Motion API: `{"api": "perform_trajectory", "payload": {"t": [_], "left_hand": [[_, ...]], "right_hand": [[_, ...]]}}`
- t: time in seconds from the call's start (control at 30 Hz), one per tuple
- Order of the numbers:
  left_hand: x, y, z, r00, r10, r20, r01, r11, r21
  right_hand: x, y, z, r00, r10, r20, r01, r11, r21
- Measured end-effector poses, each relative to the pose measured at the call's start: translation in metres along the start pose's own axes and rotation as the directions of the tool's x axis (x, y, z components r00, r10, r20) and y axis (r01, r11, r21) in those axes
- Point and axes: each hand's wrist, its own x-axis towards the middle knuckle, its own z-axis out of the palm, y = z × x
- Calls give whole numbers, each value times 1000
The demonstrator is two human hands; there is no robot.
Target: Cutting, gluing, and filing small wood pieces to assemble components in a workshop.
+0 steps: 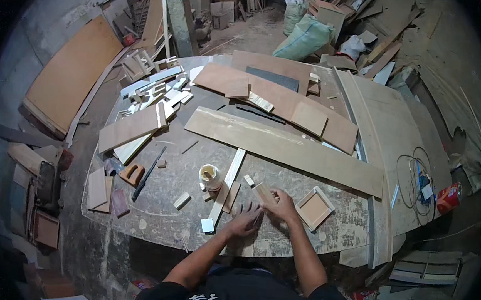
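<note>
My right hand [282, 205] is closed on a small wooden block [262, 191], held tilted just above the worktable [163, 211]. Close beside it, my left hand [245, 219] is low over the table with its fingers apart and nothing in them. A pale wood strip [228, 183] lies just left of my hands, with a short flat wood piece [231, 198] along it. Next to the strip stands an open glue jar [209, 176] with something upright in it. To the right of my right hand lies a shallow wooden frame with a panel [313, 208].
A long board [285, 150] crosses the table beyond my hands. At left lie a handsaw [133, 174], a dark rod [149, 173] and wood offcuts [99, 187]. Several scraps are piled at the far left [155, 91]. A long rail [359, 125] runs along the right side.
</note>
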Motion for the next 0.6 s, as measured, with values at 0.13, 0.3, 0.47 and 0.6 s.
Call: {"api": "perform_trajectory", "payload": {"t": [0.13, 0.3, 0.47, 0.6], "left_hand": [[-36, 32, -15, 925, -227, -303, -16, 776, -631], [-64, 52, -37, 930, -365, -37, -121, -210, -970], [-113, 52, -62, 930, -352, -104, -204, -261, -943], [-153, 51, -82, 911, -390, -136, -261, -288, -921]], "right_hand": [[-39, -18, 6, 1000, 19, 9, -20, 992, 124], [-77, -83, 11, 993, 46, 105, -62, 986, 152], [-91, -136, 34, 984, -11, 180, -29, 976, 216], [-94, -161, 54, 980, -42, 195, -29, 938, 346]]}}
